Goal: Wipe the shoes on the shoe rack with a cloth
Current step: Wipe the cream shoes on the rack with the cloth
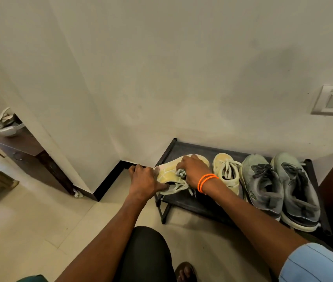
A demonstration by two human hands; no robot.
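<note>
Wiping the first shoe (168,173), tipped on its side at the rack's (184,202) left end: our left hand (144,180) grips its heel while right-hand (192,170) fingers clench the cloth (181,172). Next, we judge, the neighbouring shoe (227,171).

A dark logo on the grey shoe's (263,186) side is perhaps lettering, too blurred to read.
</note>
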